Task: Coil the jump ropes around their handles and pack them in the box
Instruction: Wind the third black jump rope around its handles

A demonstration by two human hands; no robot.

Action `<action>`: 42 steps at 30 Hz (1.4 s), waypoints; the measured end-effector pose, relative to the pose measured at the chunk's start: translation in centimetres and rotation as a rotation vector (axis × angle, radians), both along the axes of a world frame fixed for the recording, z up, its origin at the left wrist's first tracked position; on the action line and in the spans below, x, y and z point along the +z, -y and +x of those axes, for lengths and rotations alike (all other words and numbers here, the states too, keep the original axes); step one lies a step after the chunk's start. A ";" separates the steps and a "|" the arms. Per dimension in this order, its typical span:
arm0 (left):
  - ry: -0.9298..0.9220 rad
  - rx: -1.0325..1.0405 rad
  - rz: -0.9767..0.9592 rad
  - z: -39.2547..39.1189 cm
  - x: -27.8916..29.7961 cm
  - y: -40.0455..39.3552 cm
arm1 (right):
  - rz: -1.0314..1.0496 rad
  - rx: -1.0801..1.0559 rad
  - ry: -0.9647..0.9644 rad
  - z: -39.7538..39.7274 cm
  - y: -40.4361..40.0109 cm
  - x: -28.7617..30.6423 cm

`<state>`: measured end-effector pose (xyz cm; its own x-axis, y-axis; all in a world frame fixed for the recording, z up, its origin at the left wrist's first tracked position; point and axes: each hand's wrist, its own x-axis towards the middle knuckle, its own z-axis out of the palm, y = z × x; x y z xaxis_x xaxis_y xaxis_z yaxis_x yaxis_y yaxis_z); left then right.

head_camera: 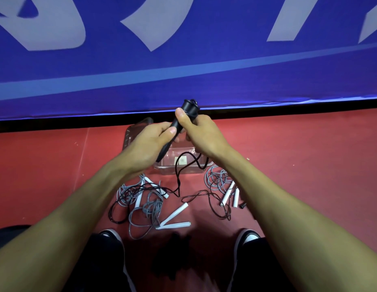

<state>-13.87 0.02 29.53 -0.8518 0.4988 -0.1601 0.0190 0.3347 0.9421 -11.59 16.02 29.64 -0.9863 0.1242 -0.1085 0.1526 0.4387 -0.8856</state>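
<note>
Hands meet above the clear plastic box [184,168]: the right hand [201,132] clamps the top of the black handles [179,123], thumb pressed along them, while the left hand [148,141] closes around their lower shafts. Black rope [179,175] hangs from the handles in loops, across the box and down to the red floor [309,161]. Grey ropes with white handles [175,211] lie tangled on the floor at left, and another grey bundle [220,182] lies just right of the box. Blue banner [183,60] stands behind.
</note>
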 end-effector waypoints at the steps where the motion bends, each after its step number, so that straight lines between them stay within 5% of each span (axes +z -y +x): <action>1: -0.033 -0.013 -0.009 -0.1 -0.1 0.0 | -0.002 0.003 0.004 0.0 0.0 -0.1; 5: -0.059 0.108 0.015 -0.6 -0.4 0.5 | 0.036 0.038 0.057 0.2 0.4 -0.2; 11: -0.239 0.228 -0.287 -0.5 0.3 0.7 | 0.121 0.092 -0.064 0.3 1.4 -0.4; 19: 0.094 0.030 0.128 0.0 0.2 0.4 | 0.098 0.169 -0.092 0.2 0.7 0.2; 30: -0.097 0.067 -0.303 0.2 -0.4 -0.4 | 0.271 0.070 0.001 0.8 0.9 0.3; 37: 0.130 0.056 0.073 0.5 0.6 -0.2 | 0.269 -0.017 -0.034 0.6 0.3 0.7; 42: 0.200 0.062 0.224 0.0 1.1 0.4 | 0.121 0.147 -0.056 0.1 -0.2 0.5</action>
<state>-13.85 -0.37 30.58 -0.8442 0.4888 -0.2199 -0.1885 0.1133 0.9755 -11.49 16.20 30.18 -0.9988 -0.0125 -0.0464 0.0316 0.5563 -0.8304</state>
